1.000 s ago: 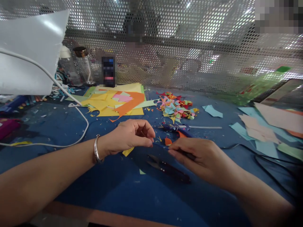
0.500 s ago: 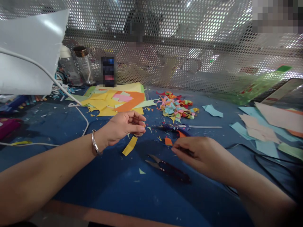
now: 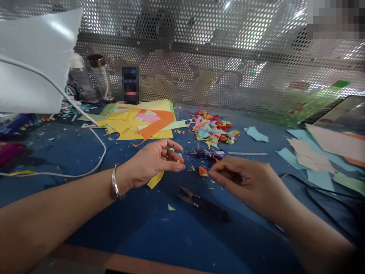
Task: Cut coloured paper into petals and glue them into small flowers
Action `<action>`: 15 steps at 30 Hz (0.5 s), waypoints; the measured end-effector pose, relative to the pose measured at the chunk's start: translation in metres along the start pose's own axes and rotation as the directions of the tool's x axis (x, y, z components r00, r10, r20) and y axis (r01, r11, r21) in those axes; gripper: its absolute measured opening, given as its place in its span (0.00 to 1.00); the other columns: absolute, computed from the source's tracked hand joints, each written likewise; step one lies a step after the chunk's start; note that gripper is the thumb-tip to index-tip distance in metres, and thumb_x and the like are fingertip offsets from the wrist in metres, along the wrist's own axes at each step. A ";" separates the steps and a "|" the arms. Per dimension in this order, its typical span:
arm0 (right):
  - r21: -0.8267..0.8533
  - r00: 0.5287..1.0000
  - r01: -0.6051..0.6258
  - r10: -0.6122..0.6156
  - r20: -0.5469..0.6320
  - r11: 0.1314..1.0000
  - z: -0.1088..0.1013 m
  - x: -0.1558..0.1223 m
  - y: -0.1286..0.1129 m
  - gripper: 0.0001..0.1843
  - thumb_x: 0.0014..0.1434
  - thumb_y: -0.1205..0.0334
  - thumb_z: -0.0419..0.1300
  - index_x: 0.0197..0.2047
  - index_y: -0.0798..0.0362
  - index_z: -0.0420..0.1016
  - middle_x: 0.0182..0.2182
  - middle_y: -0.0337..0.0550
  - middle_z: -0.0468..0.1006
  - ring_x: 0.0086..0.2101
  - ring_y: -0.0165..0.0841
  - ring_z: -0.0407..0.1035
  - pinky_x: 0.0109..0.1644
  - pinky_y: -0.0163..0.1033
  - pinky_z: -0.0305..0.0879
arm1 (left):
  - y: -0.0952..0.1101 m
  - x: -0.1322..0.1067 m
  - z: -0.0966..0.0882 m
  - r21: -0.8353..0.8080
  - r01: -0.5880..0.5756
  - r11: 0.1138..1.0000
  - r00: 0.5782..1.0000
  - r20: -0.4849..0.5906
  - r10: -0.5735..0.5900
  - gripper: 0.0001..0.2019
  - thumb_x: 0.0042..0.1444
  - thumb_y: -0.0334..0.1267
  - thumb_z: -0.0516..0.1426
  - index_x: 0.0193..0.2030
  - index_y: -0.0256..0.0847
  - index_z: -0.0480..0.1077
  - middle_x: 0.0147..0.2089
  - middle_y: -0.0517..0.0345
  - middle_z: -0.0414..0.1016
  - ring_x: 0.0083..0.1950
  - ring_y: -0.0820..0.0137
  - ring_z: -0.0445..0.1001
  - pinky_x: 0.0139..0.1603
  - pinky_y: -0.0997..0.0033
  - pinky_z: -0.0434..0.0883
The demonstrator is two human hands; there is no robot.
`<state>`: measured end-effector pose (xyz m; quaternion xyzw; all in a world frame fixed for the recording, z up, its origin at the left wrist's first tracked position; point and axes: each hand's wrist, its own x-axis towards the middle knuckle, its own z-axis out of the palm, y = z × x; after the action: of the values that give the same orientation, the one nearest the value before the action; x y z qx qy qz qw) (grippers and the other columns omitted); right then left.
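My left hand point(image 3: 158, 161), with a silver bangle on its wrist, hovers over the blue tabletop. Its thumb and middle finger close on a small yellow bit of paper point(image 3: 179, 161), mostly hidden, while the index finger stands apart. A yellow paper strip point(image 3: 155, 180) lies partly under this hand. My right hand point(image 3: 236, 177) is pinched at the edge of a small orange paper piece point(image 3: 203, 171); its other fingers curl under the palm. Just behind it lies a dark blue glue gun point(image 3: 209, 153) with a clear glue stick point(image 3: 248, 153). Thread snips point(image 3: 203, 203) rest in front, blades pointing left.
A heap of colourful paper cutouts point(image 3: 212, 129) sits behind the glue gun. Yellow and orange sheets point(image 3: 128, 123) lie back left, blue and pink ones point(image 3: 316, 156) at right. Bottles point(image 3: 99, 80), a phone point(image 3: 131, 85) and a perforated metal screen point(image 3: 199, 68) stand behind. A white cable point(image 3: 104, 150) crosses the left.
My left hand has moved slightly right, and a yellow bit now shows at its fingertips. My right hand has risen a little beside the orange piece. The snips stay put.
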<state>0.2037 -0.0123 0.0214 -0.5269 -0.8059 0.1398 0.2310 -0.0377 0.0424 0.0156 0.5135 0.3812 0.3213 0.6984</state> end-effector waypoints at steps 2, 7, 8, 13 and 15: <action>0.039 0.998 -0.033 0.035 -0.050 0.999 -0.002 -0.002 -0.002 0.13 0.65 0.54 0.56 0.33 0.50 0.76 0.23 0.37 0.75 0.21 0.27 0.64 0.24 0.32 0.59 | -0.001 0.000 0.000 0.034 -0.048 0.998 0.999 -0.012 0.048 0.22 0.45 0.25 0.67 0.46 0.37 0.67 0.36 0.58 0.76 0.38 0.73 0.75 0.44 0.68 0.70; 0.040 0.996 -0.083 0.082 0.024 0.996 0.000 -0.003 -0.003 0.15 0.65 0.51 0.55 0.33 0.50 0.75 0.23 0.37 0.74 0.21 0.27 0.63 0.23 0.32 0.58 | -0.005 0.000 0.000 0.115 -0.098 0.988 0.995 0.000 0.099 0.23 0.45 0.28 0.67 0.48 0.38 0.65 0.36 0.59 0.75 0.39 0.72 0.74 0.44 0.67 0.71; 0.026 0.995 -0.081 0.079 0.065 0.996 0.002 -0.002 -0.002 0.15 0.65 0.52 0.55 0.33 0.51 0.75 0.22 0.36 0.73 0.20 0.27 0.62 0.23 0.32 0.57 | -0.005 0.000 0.000 0.120 -0.101 0.988 0.995 0.001 0.102 0.23 0.45 0.27 0.67 0.47 0.38 0.65 0.36 0.59 0.75 0.39 0.72 0.74 0.44 0.68 0.71; -0.111 0.956 -0.038 0.069 0.286 0.993 0.012 0.003 0.001 0.08 0.62 0.57 0.58 0.32 0.51 0.72 0.21 0.36 0.72 0.21 0.28 0.64 0.25 0.33 0.56 | -0.006 0.001 0.000 0.135 -0.134 0.982 0.990 -0.014 0.137 0.22 0.46 0.28 0.66 0.46 0.38 0.64 0.36 0.60 0.74 0.38 0.74 0.73 0.44 0.70 0.71; -0.148 0.932 -0.052 0.101 0.348 0.988 0.015 0.004 0.000 0.04 0.60 0.61 0.58 0.35 0.51 0.73 0.22 0.36 0.74 0.22 0.29 0.65 0.26 0.34 0.56 | -0.006 0.001 0.000 0.150 -0.144 0.978 0.989 -0.014 0.147 0.21 0.46 0.28 0.66 0.46 0.38 0.64 0.36 0.60 0.74 0.38 0.74 0.73 0.44 0.70 0.71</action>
<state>0.1945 -0.0081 0.0097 -0.5387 -0.8208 0.1859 0.0397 -0.0362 0.0417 0.0093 0.5867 0.3741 0.3486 0.6280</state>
